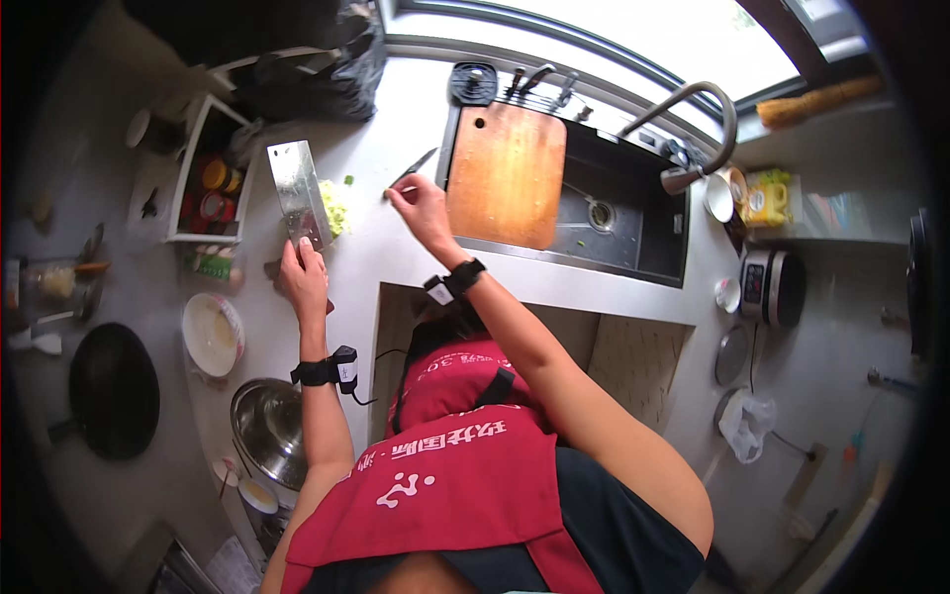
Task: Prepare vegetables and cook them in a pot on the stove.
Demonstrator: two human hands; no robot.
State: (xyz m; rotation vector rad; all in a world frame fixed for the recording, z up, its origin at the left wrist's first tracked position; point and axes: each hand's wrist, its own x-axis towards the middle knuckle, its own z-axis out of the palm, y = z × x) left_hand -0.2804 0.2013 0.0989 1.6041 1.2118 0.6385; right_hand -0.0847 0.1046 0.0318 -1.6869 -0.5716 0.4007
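My left hand (304, 281) grips a broad steel cleaver (295, 185), its blade pointing away from me and to the left of the sink. Beside the blade lies a small heap of chopped pale-green vegetable (335, 208), partly covered by the cleaver. My right hand (421, 211) is over the white counter with thumb and forefinger drawn together. Its fingertips are at the near end of a small dark-handled knife (415, 168); whether they pinch it is unclear. Just right of that hand, a wooden cutting board (508, 178) spans the left part of the black sink (631, 215).
A curved faucet (724, 126) rises behind the sink, near upright knives (538, 79). To the left are a white crate of jars (178, 200), a white bowl (211, 334), a steel basin (271, 431) and a black frying pan (115, 390). A small appliance (773, 288) stands right.
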